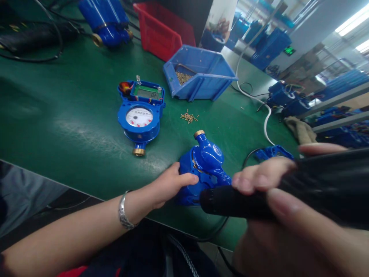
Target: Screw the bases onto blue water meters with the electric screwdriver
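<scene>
My left hand [170,182] grips the near left side of a blue water meter [209,156], which lies on its face with its brass-threaded pipe end pointing away. In my right hand [276,184] is a black electric screwdriver [233,202], fingers wrapped round its body. Its front end is over the near edge of the meter; the bit's tip is hidden or too small to make out. A second water meter [140,119] lies face up to the left, its white dial and small display showing. Behind the held meter is a loose pile of small brass screws [188,116].
A blue bin [201,86] holding screws stands at the back, beside a red bin [164,38]. Another blue meter [108,23] lies at the far left. A white cable [266,123] runs down the right side, near a blue part [273,152].
</scene>
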Demonstrator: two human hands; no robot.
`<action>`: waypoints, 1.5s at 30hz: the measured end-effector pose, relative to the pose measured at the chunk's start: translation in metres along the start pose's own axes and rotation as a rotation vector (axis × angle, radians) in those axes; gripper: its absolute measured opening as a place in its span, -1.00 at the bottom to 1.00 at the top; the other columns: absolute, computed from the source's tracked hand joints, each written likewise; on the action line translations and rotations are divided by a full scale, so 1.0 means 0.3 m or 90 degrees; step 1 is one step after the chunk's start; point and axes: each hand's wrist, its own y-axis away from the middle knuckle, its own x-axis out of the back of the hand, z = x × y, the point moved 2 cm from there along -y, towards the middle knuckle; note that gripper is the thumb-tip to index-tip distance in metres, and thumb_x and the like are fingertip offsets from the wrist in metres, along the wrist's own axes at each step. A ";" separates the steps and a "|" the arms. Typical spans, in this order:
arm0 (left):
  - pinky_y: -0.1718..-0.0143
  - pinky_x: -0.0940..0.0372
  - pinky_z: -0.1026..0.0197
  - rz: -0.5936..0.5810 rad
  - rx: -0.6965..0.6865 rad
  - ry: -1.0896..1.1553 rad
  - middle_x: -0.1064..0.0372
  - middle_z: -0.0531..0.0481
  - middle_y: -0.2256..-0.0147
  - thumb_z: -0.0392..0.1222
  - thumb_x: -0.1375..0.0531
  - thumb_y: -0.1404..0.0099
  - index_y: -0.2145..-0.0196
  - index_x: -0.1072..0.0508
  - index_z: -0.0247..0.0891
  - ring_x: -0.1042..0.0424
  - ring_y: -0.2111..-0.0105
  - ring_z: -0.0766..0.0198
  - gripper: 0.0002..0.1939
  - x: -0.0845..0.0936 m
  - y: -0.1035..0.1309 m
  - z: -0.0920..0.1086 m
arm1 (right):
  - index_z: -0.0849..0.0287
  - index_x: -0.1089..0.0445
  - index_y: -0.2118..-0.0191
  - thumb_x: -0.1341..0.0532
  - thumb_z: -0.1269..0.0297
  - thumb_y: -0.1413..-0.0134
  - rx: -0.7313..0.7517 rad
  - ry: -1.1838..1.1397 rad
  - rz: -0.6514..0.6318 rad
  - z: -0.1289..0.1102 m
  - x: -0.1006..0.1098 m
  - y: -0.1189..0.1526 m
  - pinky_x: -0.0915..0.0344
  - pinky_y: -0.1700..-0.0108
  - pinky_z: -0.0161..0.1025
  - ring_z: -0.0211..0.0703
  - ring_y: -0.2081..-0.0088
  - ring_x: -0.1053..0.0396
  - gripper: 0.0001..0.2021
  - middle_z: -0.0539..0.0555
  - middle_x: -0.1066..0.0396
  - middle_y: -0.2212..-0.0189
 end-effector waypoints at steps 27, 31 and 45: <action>0.23 -0.32 0.17 -0.063 -0.108 -0.274 -0.48 -0.15 0.23 0.06 -0.02 -0.19 0.11 -0.39 -0.35 -0.44 0.21 0.11 -0.53 -0.013 -0.039 0.030 | 0.15 -0.22 0.11 -0.21 0.52 0.18 0.003 -0.126 0.031 0.080 -0.001 -0.010 -0.30 0.43 -0.19 -0.23 0.55 -0.28 -0.58 -0.07 -0.30 0.57; 0.13 -0.21 0.04 0.112 -0.219 -0.496 -0.44 -0.19 0.40 0.15 -0.07 -0.18 0.46 -0.50 -0.32 -0.38 0.23 -0.01 -0.54 0.027 -0.133 0.108 | 0.16 -0.23 0.13 -0.21 0.52 0.21 0.007 -0.128 0.045 0.079 0.020 -0.013 -0.30 0.42 -0.19 -0.22 0.54 -0.30 -0.58 -0.07 -0.32 0.57; 0.05 -0.10 -0.04 0.491 -0.401 -0.749 -0.33 -0.18 0.20 -0.22 -0.09 -0.24 0.30 -0.46 -0.35 -0.18 0.03 0.01 -0.80 0.049 -0.486 0.261 | 0.07 -0.22 0.09 -0.21 0.49 0.09 -0.003 -0.164 0.004 0.105 0.040 0.001 -0.32 0.38 -0.23 -0.27 0.49 -0.34 -0.61 -0.10 -0.36 0.52</action>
